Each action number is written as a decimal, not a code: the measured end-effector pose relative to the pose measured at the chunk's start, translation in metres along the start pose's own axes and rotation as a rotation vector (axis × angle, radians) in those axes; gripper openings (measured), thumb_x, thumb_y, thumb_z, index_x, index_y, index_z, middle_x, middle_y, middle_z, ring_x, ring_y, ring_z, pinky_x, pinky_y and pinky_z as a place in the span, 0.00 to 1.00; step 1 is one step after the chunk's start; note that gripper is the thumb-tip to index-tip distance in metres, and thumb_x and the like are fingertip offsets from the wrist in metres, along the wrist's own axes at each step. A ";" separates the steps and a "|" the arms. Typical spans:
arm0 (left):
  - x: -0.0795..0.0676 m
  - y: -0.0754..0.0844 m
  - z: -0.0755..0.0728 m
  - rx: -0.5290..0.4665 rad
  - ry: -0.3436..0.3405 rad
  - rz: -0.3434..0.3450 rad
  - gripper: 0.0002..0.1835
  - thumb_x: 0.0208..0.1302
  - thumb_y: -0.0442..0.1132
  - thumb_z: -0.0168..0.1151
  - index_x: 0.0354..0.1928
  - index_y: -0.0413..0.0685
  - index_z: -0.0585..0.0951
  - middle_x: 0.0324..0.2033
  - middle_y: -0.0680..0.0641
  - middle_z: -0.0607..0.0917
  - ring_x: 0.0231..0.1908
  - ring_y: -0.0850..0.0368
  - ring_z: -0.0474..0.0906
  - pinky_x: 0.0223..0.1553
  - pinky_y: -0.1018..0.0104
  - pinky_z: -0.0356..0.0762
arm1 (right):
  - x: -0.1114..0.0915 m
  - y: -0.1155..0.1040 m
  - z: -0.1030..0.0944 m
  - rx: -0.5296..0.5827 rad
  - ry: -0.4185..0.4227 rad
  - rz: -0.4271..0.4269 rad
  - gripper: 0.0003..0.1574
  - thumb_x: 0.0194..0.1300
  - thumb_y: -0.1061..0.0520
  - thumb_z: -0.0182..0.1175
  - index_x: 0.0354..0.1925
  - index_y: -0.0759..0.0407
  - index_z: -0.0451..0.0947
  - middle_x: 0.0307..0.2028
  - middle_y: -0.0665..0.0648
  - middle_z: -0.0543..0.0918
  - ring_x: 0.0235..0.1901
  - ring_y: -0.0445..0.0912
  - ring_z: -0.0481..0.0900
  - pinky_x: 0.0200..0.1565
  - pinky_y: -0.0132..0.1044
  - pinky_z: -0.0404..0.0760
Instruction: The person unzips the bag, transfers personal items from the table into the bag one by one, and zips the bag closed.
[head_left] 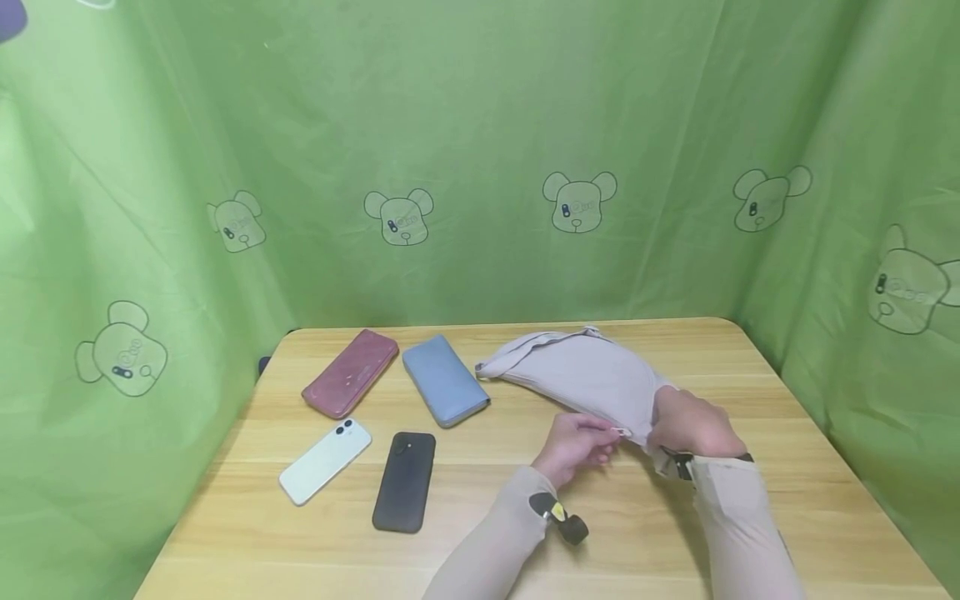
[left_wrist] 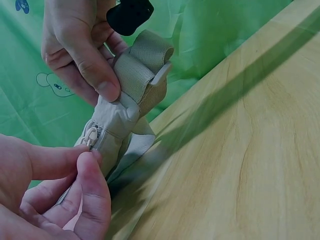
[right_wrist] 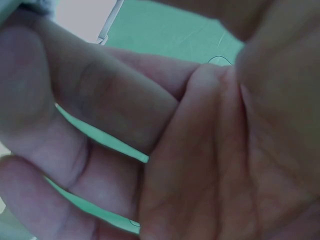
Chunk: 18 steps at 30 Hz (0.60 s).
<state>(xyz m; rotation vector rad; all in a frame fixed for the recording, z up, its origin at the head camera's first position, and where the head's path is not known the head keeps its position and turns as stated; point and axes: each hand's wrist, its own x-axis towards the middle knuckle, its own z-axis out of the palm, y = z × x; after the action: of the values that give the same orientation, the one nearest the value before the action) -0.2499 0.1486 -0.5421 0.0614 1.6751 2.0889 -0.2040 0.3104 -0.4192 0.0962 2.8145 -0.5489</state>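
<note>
A pale grey waist bag (head_left: 585,375) lies at the back right of the table, its zip edge facing me. With thumb and index finger my left hand (head_left: 573,448) pinches the zipper pull (left_wrist: 91,137) near the bag's right end. My right hand (head_left: 699,425) grips that same end, thumb on the fabric beside the beige webbing strap (left_wrist: 137,75) in the left wrist view. In the right wrist view the curled fingers (right_wrist: 115,95) fill most of the frame, and little of the bag shows. Whether the zip is drawn fully along cannot be seen.
Left of the bag lie a blue wallet (head_left: 446,382) and a dark pink wallet (head_left: 350,373). Nearer me are a white phone (head_left: 326,461) and a black phone (head_left: 404,482), both back up. Green curtains (head_left: 480,125) surround the wooden table (head_left: 600,550) at the back and sides.
</note>
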 end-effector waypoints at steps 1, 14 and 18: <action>0.000 0.000 0.000 0.002 -0.001 0.000 0.06 0.57 0.26 0.72 0.37 0.37 0.88 0.29 0.41 0.91 0.20 0.63 0.79 0.22 0.76 0.82 | 0.000 0.000 0.000 0.003 -0.001 0.000 0.11 0.39 0.63 0.69 0.25 0.61 0.78 0.25 0.56 0.82 0.26 0.50 0.79 0.27 0.41 0.77; 0.001 0.001 -0.002 0.017 -0.003 -0.015 0.05 0.57 0.27 0.72 0.36 0.38 0.88 0.25 0.47 0.89 0.19 0.63 0.77 0.21 0.76 0.80 | -0.001 0.000 0.001 0.021 -0.001 0.000 0.13 0.36 0.64 0.70 0.25 0.61 0.78 0.24 0.56 0.83 0.26 0.50 0.80 0.27 0.41 0.77; 0.001 0.001 -0.002 0.019 -0.005 -0.020 0.05 0.57 0.26 0.71 0.36 0.38 0.88 0.24 0.49 0.88 0.19 0.63 0.76 0.20 0.76 0.79 | -0.001 0.001 0.001 0.018 -0.002 0.000 0.13 0.36 0.64 0.70 0.25 0.61 0.78 0.24 0.56 0.83 0.26 0.50 0.80 0.28 0.41 0.77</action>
<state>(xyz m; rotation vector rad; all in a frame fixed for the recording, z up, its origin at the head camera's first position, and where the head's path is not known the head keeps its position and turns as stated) -0.2521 0.1467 -0.5425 0.0555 1.6867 2.0567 -0.2026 0.3105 -0.4202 0.0985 2.8081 -0.5739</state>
